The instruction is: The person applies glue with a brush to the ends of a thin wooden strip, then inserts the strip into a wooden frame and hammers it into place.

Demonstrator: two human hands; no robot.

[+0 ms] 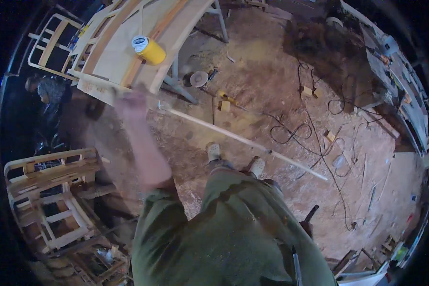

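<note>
My left hand (pixel 130 102), blurred, is at the near edge of a curved wooden panel frame (pixel 111 60); whether it holds anything cannot be made out. A yellow tub with a white lid (pixel 152 53) rests on the panel, above and right of this hand. A long pale bar (pixel 218 130) slants from near the panel edge down to the right, past my feet, with a small metal hook at its upper end. My right hand (pixel 307 228), mostly hidden by my green shirt, appears to be around a dark cylindrical handle (pixel 311 212). A pen (pixel 296 266) is on the shirt.
Black cables (pixel 320 153), small wooden blocks (pixel 306 91) and a yellow tool (pixel 226 95) lie on the dusty floor. Grey trestle legs (pixel 180 89) support the panel. Wooden frames (pixel 53 171) stand at left. Another person (pixel 52 89) is beyond them. A cluttered bench (pixel 397 68) is at right.
</note>
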